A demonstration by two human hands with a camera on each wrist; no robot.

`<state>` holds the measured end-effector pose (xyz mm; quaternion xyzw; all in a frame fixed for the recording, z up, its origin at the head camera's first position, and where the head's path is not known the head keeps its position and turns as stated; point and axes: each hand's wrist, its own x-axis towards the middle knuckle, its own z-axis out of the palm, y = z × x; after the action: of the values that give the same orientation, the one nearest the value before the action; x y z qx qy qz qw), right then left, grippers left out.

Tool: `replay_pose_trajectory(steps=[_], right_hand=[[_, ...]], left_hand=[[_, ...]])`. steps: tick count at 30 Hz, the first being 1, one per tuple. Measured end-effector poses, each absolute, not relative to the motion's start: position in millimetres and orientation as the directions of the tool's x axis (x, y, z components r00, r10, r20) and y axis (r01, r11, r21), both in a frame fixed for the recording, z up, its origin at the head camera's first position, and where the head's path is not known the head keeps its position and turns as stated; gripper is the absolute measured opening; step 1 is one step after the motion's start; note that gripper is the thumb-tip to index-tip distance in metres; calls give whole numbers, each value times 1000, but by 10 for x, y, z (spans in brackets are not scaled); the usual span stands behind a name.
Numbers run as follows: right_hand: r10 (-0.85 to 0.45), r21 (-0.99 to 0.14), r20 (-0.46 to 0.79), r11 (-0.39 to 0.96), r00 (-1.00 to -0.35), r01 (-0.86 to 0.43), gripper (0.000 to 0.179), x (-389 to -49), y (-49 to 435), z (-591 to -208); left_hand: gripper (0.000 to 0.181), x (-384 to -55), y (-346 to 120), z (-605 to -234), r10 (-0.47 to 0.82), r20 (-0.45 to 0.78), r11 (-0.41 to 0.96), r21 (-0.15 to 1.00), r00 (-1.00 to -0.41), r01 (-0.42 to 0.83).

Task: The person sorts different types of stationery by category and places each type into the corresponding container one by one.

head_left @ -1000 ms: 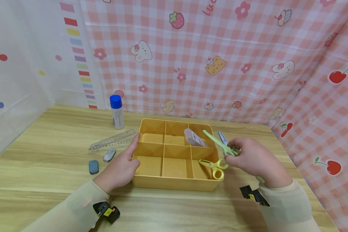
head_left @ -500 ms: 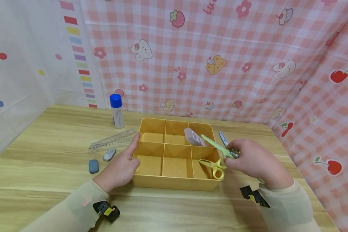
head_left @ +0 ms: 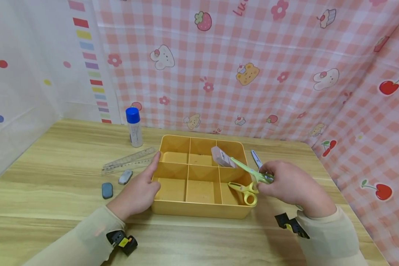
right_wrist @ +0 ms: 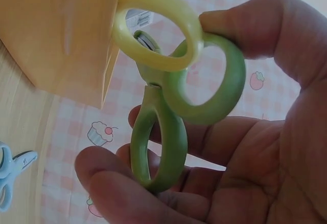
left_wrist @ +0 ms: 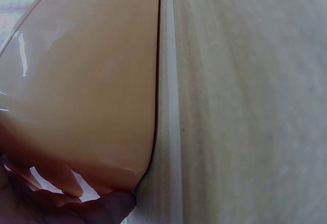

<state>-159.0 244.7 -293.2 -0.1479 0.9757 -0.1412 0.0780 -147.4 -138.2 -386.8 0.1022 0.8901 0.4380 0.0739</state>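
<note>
My right hand pinches green scissors by their handles. Their blades reach left over the right side of the yellow divided box, near a pale pink translucent item leaning in the back right compartment. Yellow scissors lean in the front right compartment, handles over the rim; in the right wrist view their yellow ring overlaps the green handles. My left hand rests against the box's left wall, index finger straight along it; the left wrist view shows its fingers at the wall.
Blue scissors lie on the table right of the box, partly behind my right hand. To the left are clear rulers, a grey oval item, a blue-grey one and an upright blue-capped glue stick. Checked cloth hangs behind.
My right hand has lowered slightly, and the green scissors' tip has dropped a little, moving slightly left over the box. My left hand and the box stay in place.
</note>
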Motion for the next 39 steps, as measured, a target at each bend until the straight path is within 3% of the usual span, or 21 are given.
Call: replay_pose_trajectory(steps=[39], right_hand=[[-325, -222, -96, 928, -941, -298, 38, -1530, 2397, -2909]], left_hand=[[79, -1486, -1381, -3875, 248, -56, 589, 801, -967, 105]])
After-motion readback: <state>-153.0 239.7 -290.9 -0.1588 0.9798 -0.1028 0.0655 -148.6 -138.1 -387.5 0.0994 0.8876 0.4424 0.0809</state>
